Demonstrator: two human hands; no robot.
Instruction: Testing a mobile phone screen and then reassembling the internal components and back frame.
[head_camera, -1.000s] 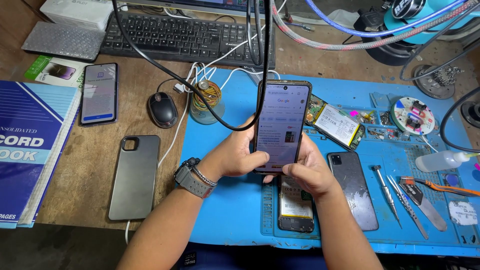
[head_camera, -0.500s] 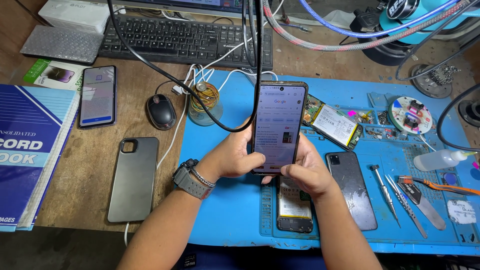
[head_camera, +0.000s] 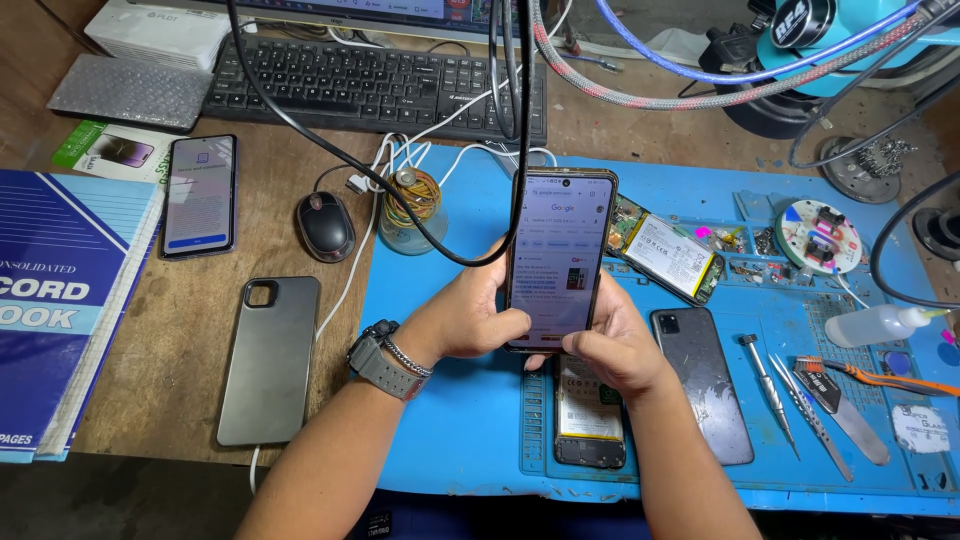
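Two hands share one lit phone (head_camera: 558, 260): your left hand (head_camera: 470, 320) clasps its left edge, your right hand (head_camera: 610, 345) cups the lower end. You hold it upright above the blue mat (head_camera: 450, 420), long axis pointing away from you. Three more phones lie on the table (head_camera: 180, 400); two opened ones rest on the mat.

A lit glass-fronted smartphone (head_camera: 558, 258) is held above the blue rubber repair mat (head_camera: 450, 440), an opened phone (head_camera: 590, 410) beneath it, black plastic keyboard (head_camera: 375, 90) behind, black oval mouse (head_camera: 326, 225) left.
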